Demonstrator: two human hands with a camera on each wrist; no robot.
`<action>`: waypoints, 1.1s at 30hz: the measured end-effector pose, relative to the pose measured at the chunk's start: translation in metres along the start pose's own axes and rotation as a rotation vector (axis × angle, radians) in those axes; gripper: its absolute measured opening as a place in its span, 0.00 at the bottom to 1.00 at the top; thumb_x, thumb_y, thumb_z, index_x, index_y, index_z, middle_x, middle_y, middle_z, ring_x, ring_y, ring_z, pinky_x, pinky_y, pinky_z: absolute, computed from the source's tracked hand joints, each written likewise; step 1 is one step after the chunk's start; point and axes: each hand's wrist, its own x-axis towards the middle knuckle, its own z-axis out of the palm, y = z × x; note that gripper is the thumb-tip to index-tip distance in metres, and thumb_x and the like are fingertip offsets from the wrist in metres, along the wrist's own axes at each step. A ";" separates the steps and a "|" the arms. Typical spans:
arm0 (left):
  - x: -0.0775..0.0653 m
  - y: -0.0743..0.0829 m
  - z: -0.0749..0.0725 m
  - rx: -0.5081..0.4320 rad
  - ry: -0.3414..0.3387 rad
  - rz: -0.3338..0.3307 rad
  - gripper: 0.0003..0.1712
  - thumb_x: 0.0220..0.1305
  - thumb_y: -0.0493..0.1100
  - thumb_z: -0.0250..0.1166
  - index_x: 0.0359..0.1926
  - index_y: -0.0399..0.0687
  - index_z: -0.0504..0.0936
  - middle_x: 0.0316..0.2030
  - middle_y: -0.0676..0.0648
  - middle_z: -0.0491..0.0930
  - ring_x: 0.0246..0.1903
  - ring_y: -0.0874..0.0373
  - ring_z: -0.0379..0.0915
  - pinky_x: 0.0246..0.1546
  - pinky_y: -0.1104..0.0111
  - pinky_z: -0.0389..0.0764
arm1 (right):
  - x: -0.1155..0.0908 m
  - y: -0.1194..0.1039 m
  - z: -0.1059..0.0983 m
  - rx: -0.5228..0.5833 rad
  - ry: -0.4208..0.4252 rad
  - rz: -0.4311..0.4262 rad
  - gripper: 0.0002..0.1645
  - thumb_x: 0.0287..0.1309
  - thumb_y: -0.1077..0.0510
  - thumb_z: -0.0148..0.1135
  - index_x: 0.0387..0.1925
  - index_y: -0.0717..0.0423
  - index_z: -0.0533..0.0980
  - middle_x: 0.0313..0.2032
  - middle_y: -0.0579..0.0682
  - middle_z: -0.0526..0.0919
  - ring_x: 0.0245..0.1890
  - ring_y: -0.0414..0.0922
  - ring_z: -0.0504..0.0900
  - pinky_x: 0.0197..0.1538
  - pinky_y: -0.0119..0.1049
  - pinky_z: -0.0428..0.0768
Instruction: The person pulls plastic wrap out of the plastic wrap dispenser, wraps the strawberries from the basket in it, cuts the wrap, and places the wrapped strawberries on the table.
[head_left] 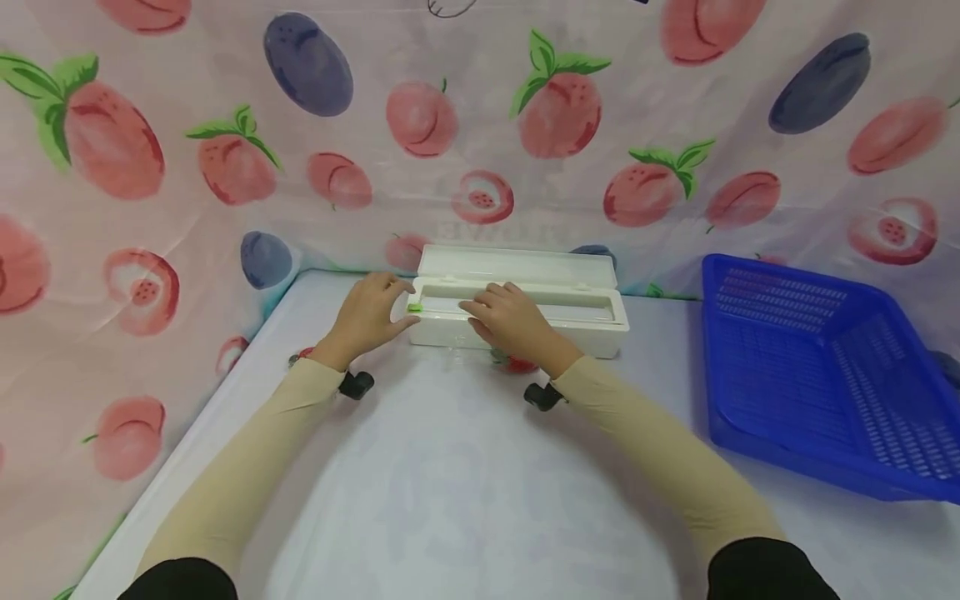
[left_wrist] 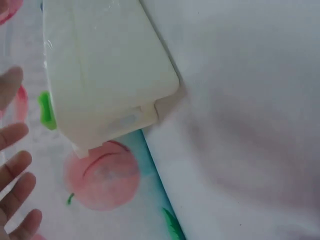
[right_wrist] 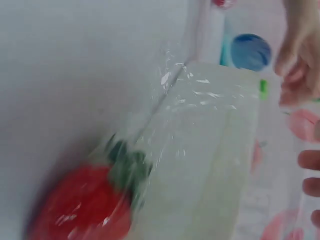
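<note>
A long white plastic wrap dispenser (head_left: 517, 335) lies at the back of the table, its lid (head_left: 517, 265) raised. A small green slide cutter (head_left: 415, 307) sits at its left end. My left hand (head_left: 367, 315) is beside that end, fingers spread and nothing in them. Over the middle of the dispenser hovers my right hand (head_left: 512, 318), its fingers loosely bent and holding nothing. Clear plastic wrap (right_wrist: 182, 102) hangs down the dispenser's front. Against that front lies a red strawberry (right_wrist: 82, 205) with green leaves, partly hidden by the right hand in the head view.
A blue plastic basket (head_left: 806, 350) stands on the right side of the table. A fruit-printed cloth (head_left: 480, 92) hangs behind the table and down its left side. White cloth (head_left: 435, 475) covers the table between the arms.
</note>
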 end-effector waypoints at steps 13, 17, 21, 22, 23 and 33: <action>0.018 -0.009 0.025 -0.074 -0.123 0.082 0.21 0.50 0.51 0.72 0.42 0.45 0.84 0.42 0.42 0.77 0.44 0.47 0.71 0.51 0.52 0.70 | 0.039 -0.023 0.046 -0.042 -0.217 -0.055 0.29 0.61 0.40 0.54 0.59 0.51 0.71 0.52 0.51 0.76 0.50 0.48 0.77 0.48 0.43 0.77; 0.018 -0.010 0.029 -0.082 -0.114 0.095 0.18 0.50 0.47 0.73 0.42 0.44 0.84 0.43 0.42 0.78 0.44 0.46 0.72 0.53 0.51 0.71 | 0.039 -0.025 0.051 -0.048 -0.243 -0.058 0.29 0.62 0.39 0.51 0.60 0.49 0.71 0.53 0.51 0.74 0.51 0.48 0.76 0.48 0.43 0.75; 0.017 -0.009 0.031 -0.091 -0.107 0.074 0.18 0.49 0.45 0.73 0.42 0.44 0.84 0.43 0.43 0.77 0.45 0.46 0.71 0.53 0.51 0.70 | 0.036 -0.025 0.054 -0.077 -0.250 -0.053 0.30 0.62 0.39 0.52 0.61 0.50 0.70 0.53 0.52 0.73 0.52 0.48 0.75 0.49 0.43 0.75; 0.017 -0.009 0.032 -0.094 -0.107 0.064 0.18 0.49 0.44 0.72 0.42 0.43 0.84 0.44 0.43 0.77 0.45 0.47 0.71 0.53 0.51 0.70 | 0.036 -0.025 0.054 -0.085 -0.248 -0.051 0.30 0.62 0.40 0.53 0.61 0.50 0.70 0.53 0.52 0.73 0.52 0.48 0.74 0.49 0.43 0.76; 0.016 -0.009 0.032 -0.096 -0.106 0.056 0.17 0.50 0.44 0.72 0.41 0.43 0.83 0.44 0.43 0.77 0.46 0.46 0.71 0.54 0.51 0.70 | 0.035 -0.025 0.055 -0.090 -0.242 -0.048 0.30 0.62 0.41 0.53 0.61 0.50 0.70 0.53 0.52 0.73 0.52 0.48 0.75 0.49 0.43 0.76; 0.016 -0.009 0.035 -0.111 -0.092 -0.007 0.19 0.50 0.46 0.71 0.44 0.47 0.83 0.43 0.46 0.77 0.50 0.46 0.70 0.57 0.48 0.67 | 0.039 -0.029 0.063 -0.049 -0.090 0.044 0.12 0.62 0.56 0.55 0.47 0.51 0.75 0.48 0.50 0.76 0.48 0.48 0.74 0.45 0.40 0.74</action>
